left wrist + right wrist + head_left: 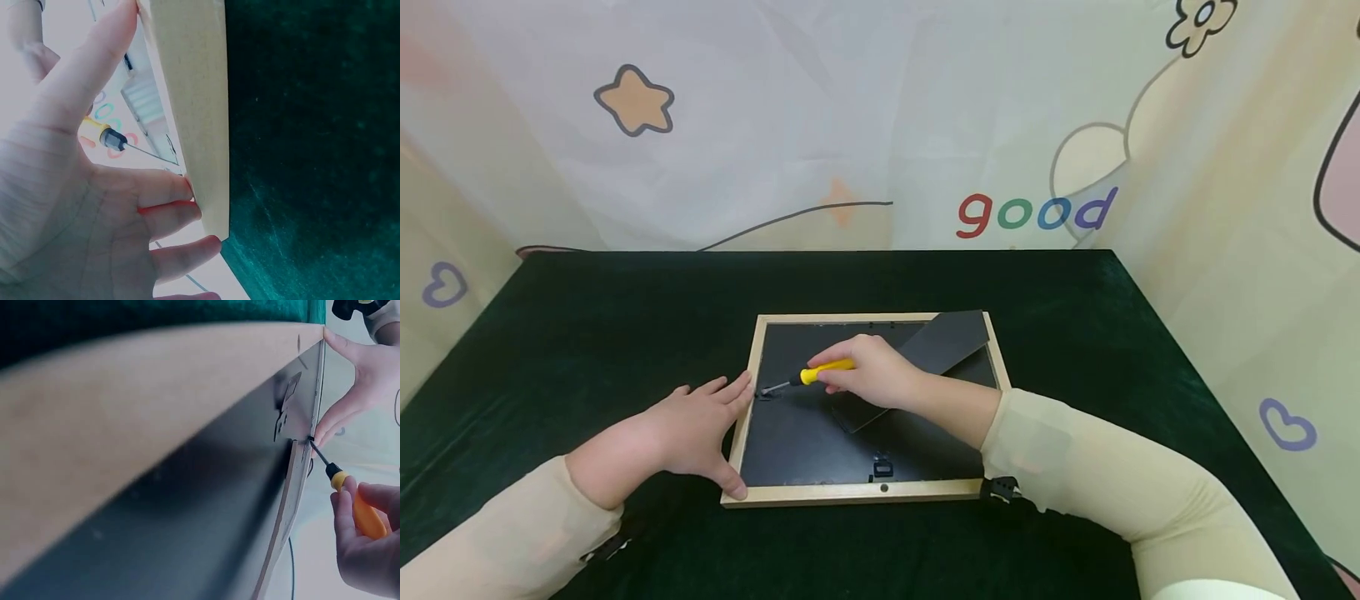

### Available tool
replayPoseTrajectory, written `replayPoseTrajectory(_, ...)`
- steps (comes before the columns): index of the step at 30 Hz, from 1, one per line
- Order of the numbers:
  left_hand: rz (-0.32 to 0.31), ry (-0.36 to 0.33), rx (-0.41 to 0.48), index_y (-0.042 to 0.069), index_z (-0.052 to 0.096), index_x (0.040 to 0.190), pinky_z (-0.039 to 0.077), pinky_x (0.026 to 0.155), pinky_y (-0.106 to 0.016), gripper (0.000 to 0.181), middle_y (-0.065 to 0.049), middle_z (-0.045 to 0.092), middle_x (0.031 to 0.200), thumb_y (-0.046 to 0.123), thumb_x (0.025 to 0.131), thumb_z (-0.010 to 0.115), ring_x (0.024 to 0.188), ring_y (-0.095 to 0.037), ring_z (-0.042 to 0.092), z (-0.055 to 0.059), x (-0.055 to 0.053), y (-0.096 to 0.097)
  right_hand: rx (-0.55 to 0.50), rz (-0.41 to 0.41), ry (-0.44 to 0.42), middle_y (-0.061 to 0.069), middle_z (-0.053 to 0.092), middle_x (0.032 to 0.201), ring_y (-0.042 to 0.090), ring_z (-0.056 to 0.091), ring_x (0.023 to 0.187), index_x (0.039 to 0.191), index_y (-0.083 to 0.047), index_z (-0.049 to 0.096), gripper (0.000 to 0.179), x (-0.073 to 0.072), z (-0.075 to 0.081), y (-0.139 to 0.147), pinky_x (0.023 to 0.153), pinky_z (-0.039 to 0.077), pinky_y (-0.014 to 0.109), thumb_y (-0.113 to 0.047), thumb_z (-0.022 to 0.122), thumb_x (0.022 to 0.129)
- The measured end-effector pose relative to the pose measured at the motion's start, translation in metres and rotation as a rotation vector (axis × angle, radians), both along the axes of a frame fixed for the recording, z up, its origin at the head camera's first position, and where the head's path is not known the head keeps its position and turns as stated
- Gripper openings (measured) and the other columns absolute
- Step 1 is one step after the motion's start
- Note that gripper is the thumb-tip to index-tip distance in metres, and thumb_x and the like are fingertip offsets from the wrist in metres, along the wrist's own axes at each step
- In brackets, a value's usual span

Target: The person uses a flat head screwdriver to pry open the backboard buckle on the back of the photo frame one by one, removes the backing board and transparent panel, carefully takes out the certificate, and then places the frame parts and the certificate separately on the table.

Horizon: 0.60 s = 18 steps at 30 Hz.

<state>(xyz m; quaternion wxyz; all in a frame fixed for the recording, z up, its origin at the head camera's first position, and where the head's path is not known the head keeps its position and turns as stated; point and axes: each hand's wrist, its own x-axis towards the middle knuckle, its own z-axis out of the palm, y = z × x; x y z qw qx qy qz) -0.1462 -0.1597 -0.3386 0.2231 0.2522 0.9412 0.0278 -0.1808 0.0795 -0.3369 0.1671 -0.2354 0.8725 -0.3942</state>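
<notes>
A wooden picture frame (pixel 805 496) lies with its black backing board (pixel 797 446) facing up. My right hand (pixel 880 377) grips a yellow-handled screwdriver (pixel 831 368) above the board. Its metal tip meets a small dark fitting (pixel 769 393) by the left inner edge; whether it sits under or on the fitting, I cannot tell. My left hand (pixel 692 429) rests along the frame's left side, fingers fairly straight, thumb at the near corner. In the left wrist view, those fingertips touch the wooden side (pixel 194 112). The right wrist view shows the screwdriver (pixel 367 515) between thumb and fingers.
A black stand leg (pixel 951 342) slants across the backing, partly hidden by my right hand. A metal hanger (pixel 882 467) sits at the near edge. Dark green cloth (pixel 647 308) covers the table, and a printed curtain (pixel 790 108) hangs behind.
</notes>
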Motion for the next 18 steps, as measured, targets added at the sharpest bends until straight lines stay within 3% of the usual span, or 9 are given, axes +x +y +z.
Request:
replayPoseTrajectory(13, -0.013, -0.015, 0.004, 0.002, 0.027, 0.146, 0.022, 0.099, -0.067, 0.125, -0.017, 0.018, 0.152, 0.068, 0.052, 0.076, 0.134, -0.047, 0.020, 0.002, -0.001, 0.001, 0.158, 0.055, 0.122, 0.007, 0.068, 0.103, 0.014, 0.064, 0.067, 0.120, -0.006, 0.064, 0.030, 0.006, 0.003, -0.009, 0.060, 0.048, 0.017, -0.012, 0.062, 0.090)
replayPoseTrajectory(18, -0.018, -0.019, 0.007, 0.001, 0.028, 0.145, 0.023, 0.099, -0.067, 0.125, -0.018, 0.019, 0.152, 0.069, 0.051, 0.075, 0.134, -0.047, 0.020, 0.000, -0.001, 0.000, 0.227, 0.104, 0.191, 0.008, 0.066, 0.109, 0.012, 0.063, 0.064, 0.119, -0.005, 0.064, 0.030, 0.007, 0.012, -0.015, 0.063, 0.048, 0.014, -0.014, 0.063, 0.090)
